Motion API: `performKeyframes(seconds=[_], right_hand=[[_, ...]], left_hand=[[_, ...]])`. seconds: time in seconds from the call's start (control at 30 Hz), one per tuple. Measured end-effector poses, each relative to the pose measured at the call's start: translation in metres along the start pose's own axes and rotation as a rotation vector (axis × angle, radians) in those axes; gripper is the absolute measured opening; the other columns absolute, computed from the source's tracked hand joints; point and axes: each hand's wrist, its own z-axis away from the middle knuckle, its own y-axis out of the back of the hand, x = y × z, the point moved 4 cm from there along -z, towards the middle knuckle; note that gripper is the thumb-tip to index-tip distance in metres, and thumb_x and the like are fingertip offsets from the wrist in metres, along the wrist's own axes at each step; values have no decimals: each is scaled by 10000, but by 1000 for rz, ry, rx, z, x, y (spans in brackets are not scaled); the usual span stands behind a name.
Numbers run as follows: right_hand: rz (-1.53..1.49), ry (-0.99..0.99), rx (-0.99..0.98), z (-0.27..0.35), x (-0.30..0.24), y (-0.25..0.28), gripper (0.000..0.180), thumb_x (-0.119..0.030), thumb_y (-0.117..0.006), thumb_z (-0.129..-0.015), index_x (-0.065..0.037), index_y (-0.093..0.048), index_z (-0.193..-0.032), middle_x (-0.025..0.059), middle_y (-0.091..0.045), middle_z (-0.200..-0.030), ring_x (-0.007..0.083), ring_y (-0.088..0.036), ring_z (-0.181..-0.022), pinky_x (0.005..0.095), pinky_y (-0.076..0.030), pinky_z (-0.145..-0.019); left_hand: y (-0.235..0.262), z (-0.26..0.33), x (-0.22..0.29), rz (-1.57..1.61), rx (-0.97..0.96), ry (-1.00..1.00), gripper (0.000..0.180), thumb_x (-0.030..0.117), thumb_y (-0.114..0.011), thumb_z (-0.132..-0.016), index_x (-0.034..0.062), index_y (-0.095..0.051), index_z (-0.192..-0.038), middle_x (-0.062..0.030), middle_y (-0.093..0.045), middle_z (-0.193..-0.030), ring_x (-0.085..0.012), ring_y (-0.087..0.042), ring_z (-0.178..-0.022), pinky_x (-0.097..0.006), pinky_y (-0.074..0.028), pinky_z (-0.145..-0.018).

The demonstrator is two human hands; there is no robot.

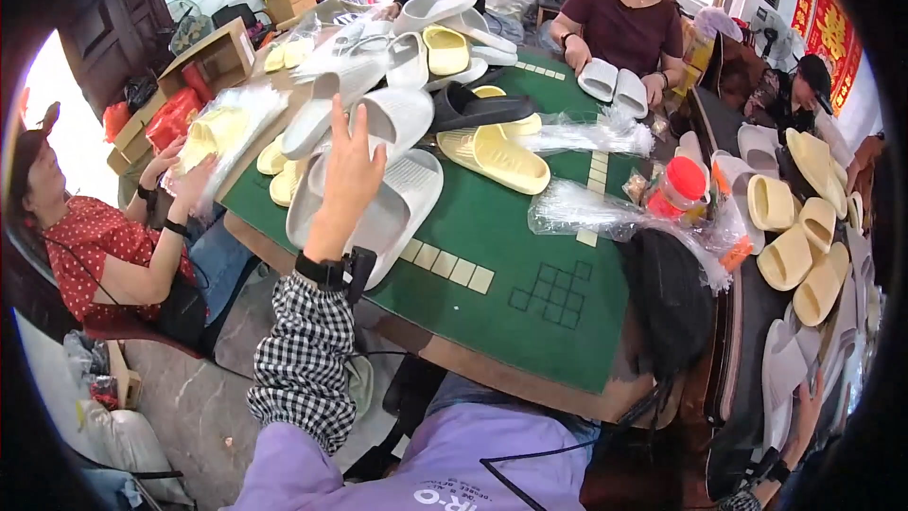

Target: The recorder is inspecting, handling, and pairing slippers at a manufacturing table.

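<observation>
My left hand (346, 185) reaches over the heap of slippers on the green-topped table (530, 255), fingers stretched and spread, holding nothing. Beneath and beside it lie large grey slippers (411, 199); whether it touches one I cannot tell. A yellow slipper (497, 159) and a black slipper (482, 110) lie just to its right. Far off at the lower right, my right hand (806, 431) is by a pale grey slipper (781, 383) on the dark seat. Its fingers are too small and blurred to make out.
Clear plastic bags (591, 208), a red-lidded jar (678, 185) and a black backpack (667, 298) line the table's right side. Yellow slippers (821, 284) cover the seat. At left, a person in red dots handles a bagged yellow slipper (213, 137); others sit around the table.
</observation>
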Motion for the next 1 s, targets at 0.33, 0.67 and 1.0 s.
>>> performKeyframes(seconds=[0.33,0.67,1.0], right_hand=[[-19,39,-69,-16,-18,-21,649,-162,-670,-927,45,-380,-1470,150,-508,-1411,233,-515,-1213,344,-418,-1029],[3,7,-12,23,-66,-46,601,-163,-672,-915,39,-430,-1427,148,-539,-1373,234,-536,-1196,346,-428,-1014],[6,16,-9,35,-82,-64,554,-164,-674,-903,33,-480,-1383,146,-570,-1334,235,-557,-1179,347,-439,-998]], left_hand=[[-3,71,60,25,-242,-155,526,118,-684,-853,28,-533,-1348,-236,-338,-1535,-439,-325,-1413,-530,-298,-1149],[-6,141,106,229,-534,-175,503,132,-709,-858,78,-550,-1332,-203,-359,-1525,-428,-318,-1426,-516,-311,-1153],[-10,168,121,362,-619,-124,485,116,-712,-853,59,-558,-1309,-184,-351,-1530,-413,-322,-1427,-499,-330,-1149]])
